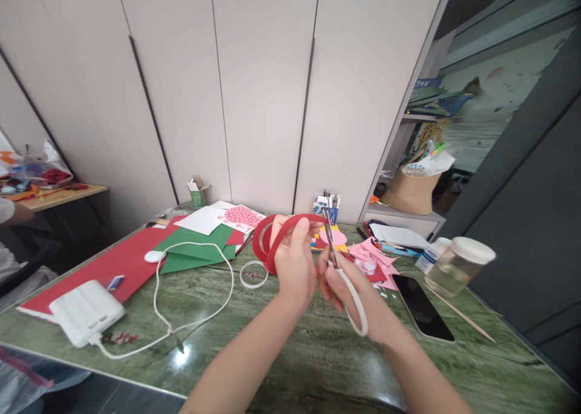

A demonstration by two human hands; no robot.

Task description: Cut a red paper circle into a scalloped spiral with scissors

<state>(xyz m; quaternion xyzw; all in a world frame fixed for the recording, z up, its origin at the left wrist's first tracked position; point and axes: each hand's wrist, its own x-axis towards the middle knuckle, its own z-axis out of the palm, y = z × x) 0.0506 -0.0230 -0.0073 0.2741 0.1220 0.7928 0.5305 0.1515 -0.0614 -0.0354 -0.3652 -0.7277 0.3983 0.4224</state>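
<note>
Red strip (pixel 271 260) held up to the scissors (pixel 331 241)

On my remote head-camera feed, both hands are above the green worktop (pixel 308 359), near its middle. I read the left hand (pixel 293 262) as closed on the red strip: thumb and fingers pinch it, and its loops curl out to the left of that hand. The strip's right end reaches the scissor blades; I cannot tell whether it lies between them. I read the right hand (pixel 347 287) as gripping the scissors at the white handle, blades pointing up.

Just left of the left hand, I locate a white ring (pixel 242 275) lying on the worktop. Farther left, green sheets (pixel 195 253) overlap a large red sheet (pixel 136 262), and a white cable (pixel 170 330) connects to a white power bank (pixel 88 310).

To the right of the right hand, I note pink paper scraps (pixel 384 256), a phone (pixel 422 308) lying screen up, a wooden stick (pixel 467 318) and a lidded clear jar (pixel 454 269) containing liquid.
</note>
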